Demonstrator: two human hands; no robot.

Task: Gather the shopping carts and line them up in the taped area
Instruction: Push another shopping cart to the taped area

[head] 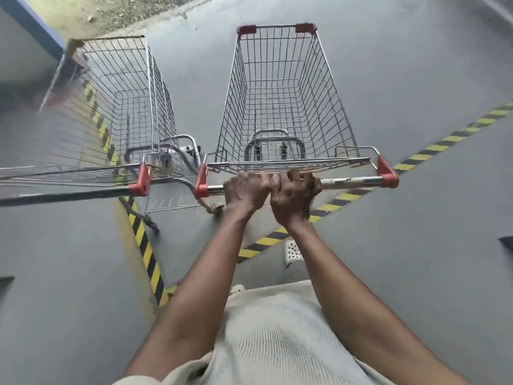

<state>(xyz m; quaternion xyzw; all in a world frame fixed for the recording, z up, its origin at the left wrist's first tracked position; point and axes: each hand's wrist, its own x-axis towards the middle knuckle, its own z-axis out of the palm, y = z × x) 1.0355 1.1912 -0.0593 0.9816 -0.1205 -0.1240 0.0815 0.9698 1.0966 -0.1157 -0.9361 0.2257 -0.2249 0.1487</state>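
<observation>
Holding the cart handle (pixel 352 181) with left hand (pixel 245 190) and right hand (pixel 294 193), both curled round it. Pointing straight ahead, just right of the other cart (pixel 119 87), maybe inside the tape (pixel 433 148)

The shopping cart (pixel 283 101) straight ahead serves as the landmark. Both hands grip its handle bar (pixel 349 181), the left hand (pixel 245 190) touching the right hand (pixel 294 193), left of the bar's middle. Just beside the cart, on its left, a second cart (pixel 122 87) stands facing the same way, handle ends near but apart. The right tape line (pixel 433 150) passes under the cart's handle end and runs off to its right. The left tape line (pixel 147 254) runs under the second cart and meets the other line behind and left of the landmark. A shoe (pixel 293 252) sits behind the cart, on the person's side of the right tape line. A wall (pixel 16 59) stands left of the second cart.
</observation>
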